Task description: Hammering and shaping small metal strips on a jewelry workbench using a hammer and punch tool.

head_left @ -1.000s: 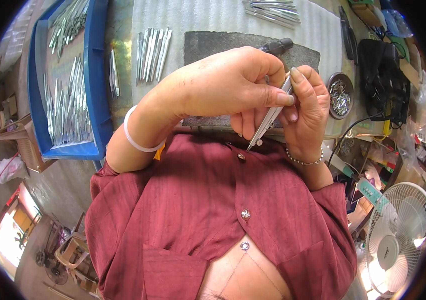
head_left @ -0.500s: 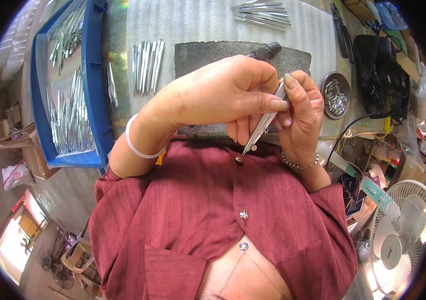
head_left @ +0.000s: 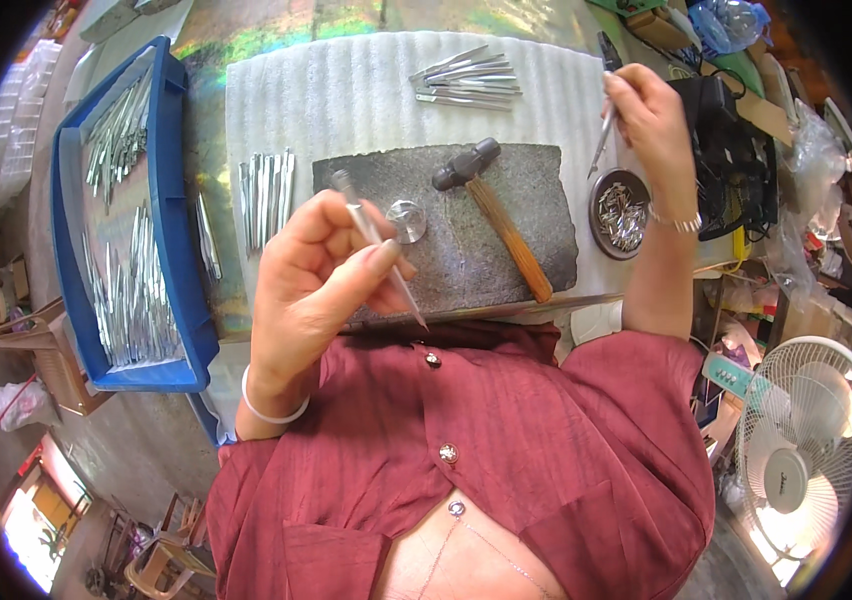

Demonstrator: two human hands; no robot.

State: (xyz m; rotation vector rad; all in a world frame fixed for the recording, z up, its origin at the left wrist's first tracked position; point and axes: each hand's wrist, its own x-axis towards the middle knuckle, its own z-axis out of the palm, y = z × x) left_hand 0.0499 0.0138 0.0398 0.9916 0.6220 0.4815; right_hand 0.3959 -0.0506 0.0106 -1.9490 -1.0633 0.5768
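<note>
My left hand (head_left: 321, 265) is closed around a slim silver metal tool (head_left: 378, 238), held over the front edge of the table with its pointed end toward my shirt. At the far right, my right hand (head_left: 646, 115) pinches a thin silver piece (head_left: 603, 143) that points down beside a dark round dish (head_left: 636, 250) of small metal parts. A black tool, perhaps pliers (head_left: 608, 52), shows just beyond those fingers. Between my hands lies a hammer (head_left: 496, 215) with a wooden handle on a dark grey slab (head_left: 426, 275). Near my left fingers a small round shiny disc (head_left: 408, 222) rests on the slab.
A blue tray (head_left: 176, 225) with many slim metal strips stands at the left. More strips (head_left: 266, 198) lie beside the slab, and another fanned pile (head_left: 466, 80) lies on the white foam sheet (head_left: 346, 100). A fan (head_left: 791, 450) stands at the lower right.
My hands have moved apart: the right one went out to the far right, the left one stayed near the middle with the silver tool. The hammer and disc now show.
</note>
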